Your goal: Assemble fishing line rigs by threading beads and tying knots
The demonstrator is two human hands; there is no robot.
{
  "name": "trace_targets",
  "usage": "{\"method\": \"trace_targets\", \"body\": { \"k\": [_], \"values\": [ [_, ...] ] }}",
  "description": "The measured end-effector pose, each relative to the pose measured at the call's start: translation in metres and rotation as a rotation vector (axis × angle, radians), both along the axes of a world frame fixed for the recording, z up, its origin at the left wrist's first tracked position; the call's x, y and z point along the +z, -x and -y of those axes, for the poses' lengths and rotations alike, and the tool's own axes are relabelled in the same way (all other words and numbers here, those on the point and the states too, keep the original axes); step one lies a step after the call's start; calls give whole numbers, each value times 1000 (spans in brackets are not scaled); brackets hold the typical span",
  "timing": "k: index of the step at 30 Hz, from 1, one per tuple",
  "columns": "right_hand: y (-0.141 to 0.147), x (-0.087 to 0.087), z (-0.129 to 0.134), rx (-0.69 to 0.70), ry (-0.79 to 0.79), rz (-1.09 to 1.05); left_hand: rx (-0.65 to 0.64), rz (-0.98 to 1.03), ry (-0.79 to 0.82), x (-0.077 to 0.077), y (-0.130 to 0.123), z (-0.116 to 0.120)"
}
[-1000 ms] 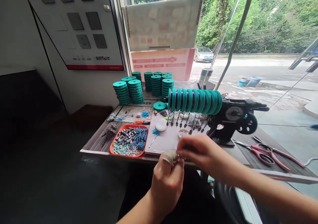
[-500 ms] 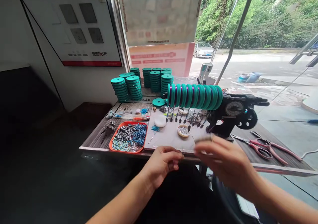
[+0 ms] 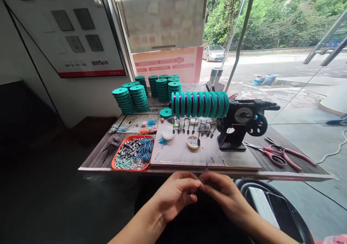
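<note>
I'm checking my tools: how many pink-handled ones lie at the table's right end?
2: the scissors, nearer the black machine, and the pliers just to their right. Others could be hidden behind the machine.

Matt spools (image 3: 213, 105), smooth plastic tray (image 3: 130, 169), wood-grained table (image 3: 97, 153)

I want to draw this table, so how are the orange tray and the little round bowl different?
The orange tray is bigger, and the round bowl is much smaller. The tray is squarish with rounded corners, but the bowl is a circle. The tray has gray, blue and greenish pieces mixed together, while the bowl has tiny whitish ones. Both are open on top and hold lots of little pieces.
</note>
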State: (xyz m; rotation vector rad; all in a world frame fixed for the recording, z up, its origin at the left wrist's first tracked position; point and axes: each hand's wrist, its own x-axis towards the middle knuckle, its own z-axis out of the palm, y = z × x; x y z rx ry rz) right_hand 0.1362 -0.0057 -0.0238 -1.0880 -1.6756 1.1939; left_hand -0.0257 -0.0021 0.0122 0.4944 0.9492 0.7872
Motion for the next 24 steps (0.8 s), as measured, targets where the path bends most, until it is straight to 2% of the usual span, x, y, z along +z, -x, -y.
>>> {"method": "trace_targets", "body": {
  "k": [1,3,7,9,10,14,16,20,24],
  "values": [
    [-1,0,0,39,99,-39,-17,-27,-33,1,0,0],
    [-4,2,1,111,188,-73,-58,-144,-168,3,0,-1],
    [-8,10,13,155,359,-166,-115,-583,-601,6,0,1],
    [-7,15,20,125,326,-142,-117,-707,-737,6,-2,4],
    [-7,17,24,118,237,-94,-112,-734,-779,4,-3,6],
    [-3,19,29,110,-235,97,-10,-727,-815,-5,-5,13],
    [-4,18,28,101,-341,126,49,-673,-780,-10,-5,16],
    [-12,18,24,142,-298,142,111,-578,-725,-16,-6,17],
    [-17,20,24,150,-255,176,126,-628,-737,-17,-10,16]
  ]
}}
